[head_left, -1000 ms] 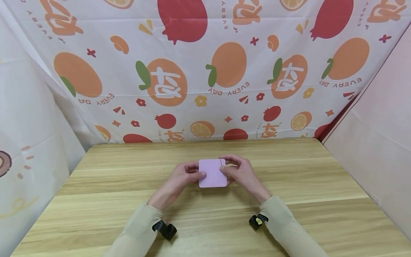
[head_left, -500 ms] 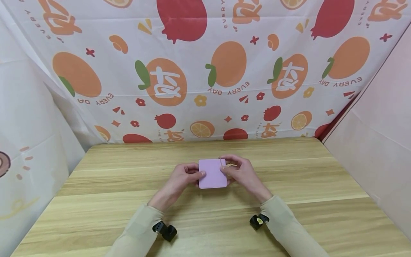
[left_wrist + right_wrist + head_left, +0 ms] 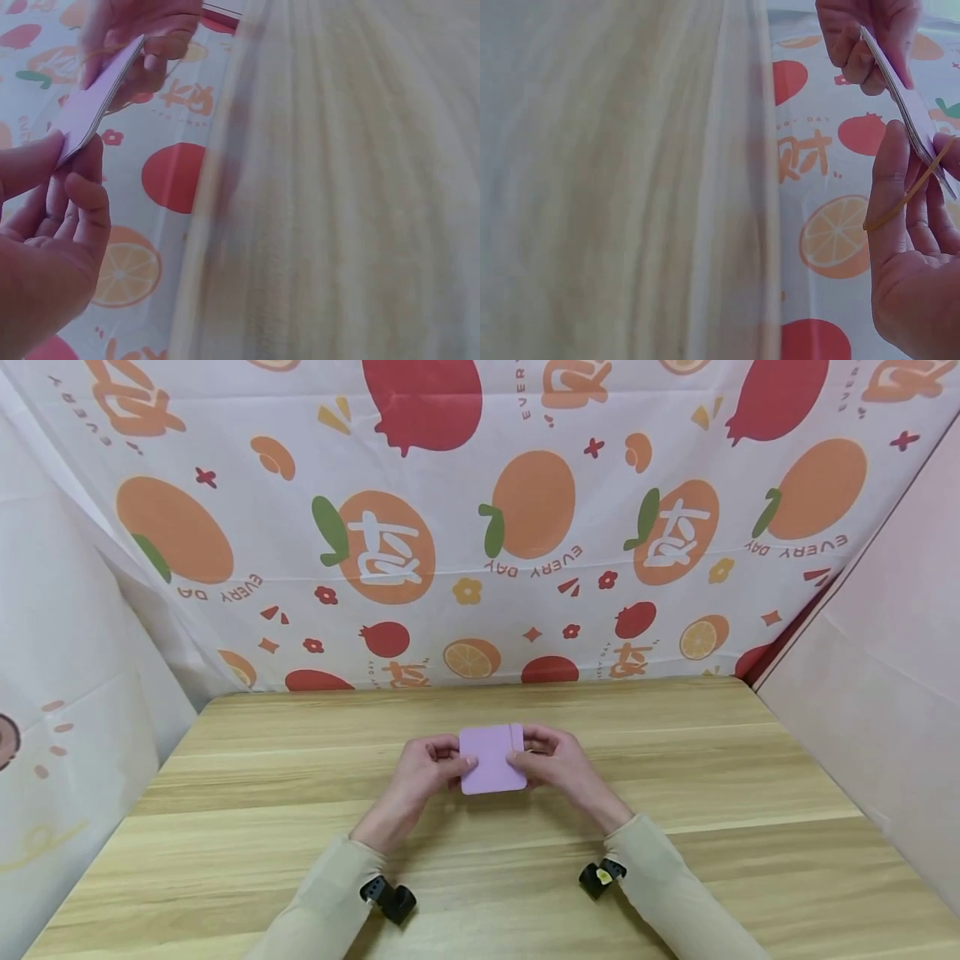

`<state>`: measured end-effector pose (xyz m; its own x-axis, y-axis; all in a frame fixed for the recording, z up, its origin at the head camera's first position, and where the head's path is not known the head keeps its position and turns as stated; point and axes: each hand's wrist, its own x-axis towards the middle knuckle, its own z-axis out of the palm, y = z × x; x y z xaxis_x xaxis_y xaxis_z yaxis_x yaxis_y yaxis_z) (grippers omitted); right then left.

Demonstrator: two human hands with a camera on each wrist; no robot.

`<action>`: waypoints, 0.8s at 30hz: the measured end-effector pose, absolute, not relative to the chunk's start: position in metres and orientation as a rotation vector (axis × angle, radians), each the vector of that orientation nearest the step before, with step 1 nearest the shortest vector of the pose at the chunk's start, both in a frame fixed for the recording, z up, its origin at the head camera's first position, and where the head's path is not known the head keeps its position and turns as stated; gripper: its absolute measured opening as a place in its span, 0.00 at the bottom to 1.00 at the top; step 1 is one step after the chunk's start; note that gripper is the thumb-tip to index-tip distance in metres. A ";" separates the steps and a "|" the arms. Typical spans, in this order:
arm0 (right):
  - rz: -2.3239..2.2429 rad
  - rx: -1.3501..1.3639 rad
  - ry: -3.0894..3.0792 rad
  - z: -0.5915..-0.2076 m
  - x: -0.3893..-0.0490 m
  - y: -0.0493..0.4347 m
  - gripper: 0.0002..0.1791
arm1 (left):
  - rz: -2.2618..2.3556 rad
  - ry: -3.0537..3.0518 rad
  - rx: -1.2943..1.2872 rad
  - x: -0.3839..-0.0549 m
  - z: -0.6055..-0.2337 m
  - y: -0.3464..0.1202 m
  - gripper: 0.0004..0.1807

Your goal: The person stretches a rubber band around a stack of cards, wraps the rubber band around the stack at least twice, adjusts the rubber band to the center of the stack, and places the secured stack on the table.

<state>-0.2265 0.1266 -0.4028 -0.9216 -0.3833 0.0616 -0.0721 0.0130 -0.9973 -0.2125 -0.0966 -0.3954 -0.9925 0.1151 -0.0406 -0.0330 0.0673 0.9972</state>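
Pad (image 3: pixel 487 758) is held in the air over the table (image 3: pixel 480 877), its plain face tilted up toward the head camera, with the cloth (image 3: pixel 453 531) hung beyond it. Its left edge is pinched by the left hand (image 3: pixel 422 767), thumb laid on the face and fingers folded behind. Its right edge is gripped likewise by the right hand (image 3: pixel 558 763), so both sets of fingers are clamped on the pad. Near that right edge, the face is crossed by a band (image 3: pixel 909 199), set roughly parallel to the edge; in the right wrist view it is seen to be stretched out past the pad and around one right finger. Since the pad's outline is nearly square, no long axis can be picked out, and the band's line is judged to be the one that counts. The right hand is placed nearer to it, the left at the pad's opposite edge; whether the band is pressed under the right thumb cannot be told.
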 end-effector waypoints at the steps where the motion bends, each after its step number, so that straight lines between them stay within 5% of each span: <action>1: -2.009 -0.470 2.032 -0.404 -0.226 0.126 0.21 | 2.075 2.216 0.061 -0.213 -0.394 -0.097 0.05; 24: -1.989 -0.477 1.703 -0.412 -0.215 0.110 0.17 | 2.435 2.078 -0.132 -0.220 -0.365 -0.112 0.10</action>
